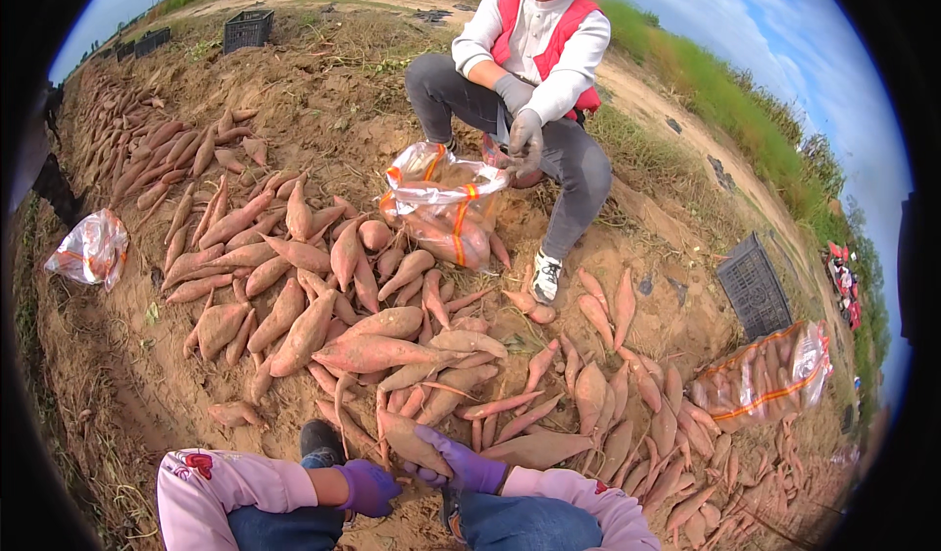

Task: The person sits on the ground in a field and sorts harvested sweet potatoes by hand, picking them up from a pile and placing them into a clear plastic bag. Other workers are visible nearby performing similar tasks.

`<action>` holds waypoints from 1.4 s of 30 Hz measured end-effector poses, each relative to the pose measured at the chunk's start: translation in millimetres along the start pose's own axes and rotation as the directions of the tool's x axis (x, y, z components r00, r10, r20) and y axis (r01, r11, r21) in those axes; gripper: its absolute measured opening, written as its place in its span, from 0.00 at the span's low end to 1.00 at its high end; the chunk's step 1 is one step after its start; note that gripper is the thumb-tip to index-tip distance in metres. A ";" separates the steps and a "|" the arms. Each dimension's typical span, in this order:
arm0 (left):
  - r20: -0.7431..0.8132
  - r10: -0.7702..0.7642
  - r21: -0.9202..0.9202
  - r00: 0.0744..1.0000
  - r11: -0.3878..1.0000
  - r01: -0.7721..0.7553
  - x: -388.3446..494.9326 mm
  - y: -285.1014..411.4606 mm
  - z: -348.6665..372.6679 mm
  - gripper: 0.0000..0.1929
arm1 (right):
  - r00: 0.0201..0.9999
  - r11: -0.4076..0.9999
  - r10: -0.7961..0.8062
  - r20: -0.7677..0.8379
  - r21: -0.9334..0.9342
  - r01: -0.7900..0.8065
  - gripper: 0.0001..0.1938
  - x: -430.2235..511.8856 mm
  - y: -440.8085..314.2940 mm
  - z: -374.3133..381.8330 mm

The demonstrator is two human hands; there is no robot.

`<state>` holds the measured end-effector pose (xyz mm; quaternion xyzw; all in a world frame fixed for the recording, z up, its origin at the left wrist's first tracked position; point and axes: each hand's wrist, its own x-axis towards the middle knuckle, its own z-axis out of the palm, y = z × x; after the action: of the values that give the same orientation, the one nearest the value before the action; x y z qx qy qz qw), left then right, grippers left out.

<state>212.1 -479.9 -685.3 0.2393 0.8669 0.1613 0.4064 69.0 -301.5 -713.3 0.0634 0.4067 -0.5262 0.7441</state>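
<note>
My right hand, in a purple glove, grips a thick sweet potato that tilts in front of my knees. My left hand, gloved the same way, is curled just left of that root. Its palm is turned out of sight, so whether anything is in it cannot be told. Directly beyond my hands spreads a large heap of soil-dusted, reddish sweet potatoes. Others lie loose along the ground to the right.
Opposite me a person in grey gloves sits by an open clear plastic bag holding sweet potatoes. A filled bag and a black crate are at right. Another bag lies left; a black crate stands behind.
</note>
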 end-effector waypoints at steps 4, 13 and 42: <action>0.052 -0.012 -0.007 0.999 1.000 0.013 -0.1 2.4 -3.8 0.28 | 1.000 0.999 0.002 0.014 0.046 -0.002 0.30 0.5 2.7 -1.5; 0.057 -0.031 -0.029 0.998 0.999 0.032 -5.6 8.7 -12.2 0.24 | 1.000 0.999 -0.003 -0.014 0.035 0.003 0.30 -1.5 -0.3 3.1; 0.066 -0.046 -0.045 0.997 0.998 0.049 -0.7 12.8 -6.0 0.27 | 0.868 0.870 -0.488 -0.092 0.021 0.492 0.33 30.5 -350.4 48.7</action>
<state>211.4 -470.1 -675.2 0.2142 0.8546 0.1639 0.4437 -193.8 -502.7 -584.7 -0.0036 0.4287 -0.7035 0.5669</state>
